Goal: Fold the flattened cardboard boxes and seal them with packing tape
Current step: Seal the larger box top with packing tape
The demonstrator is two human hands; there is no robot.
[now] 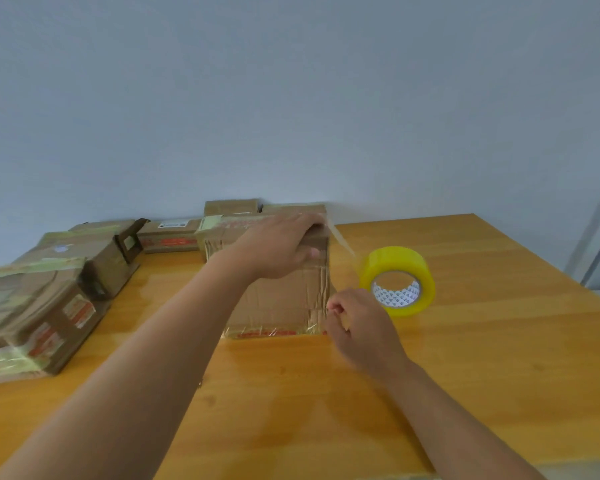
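A folded cardboard box [278, 299] with old tape on its sides stands in the middle of the wooden table [482, 358]. My left hand [278, 247] lies over its top right edge, fingers pressing down on the tape there. A strip of clear tape [343, 244] runs from that edge down to the yellow tape roll [397, 280], which rests on the table just right of the box. My right hand [357, 323] is at the box's lower right corner with its fingers curled; something small seems pinched in them, but I cannot make out what.
Several taped cardboard boxes [49, 299] are stacked along the table's left side, and more boxes [174, 235] stand at the back against the pale wall. The table's right edge runs diagonally at the far right.
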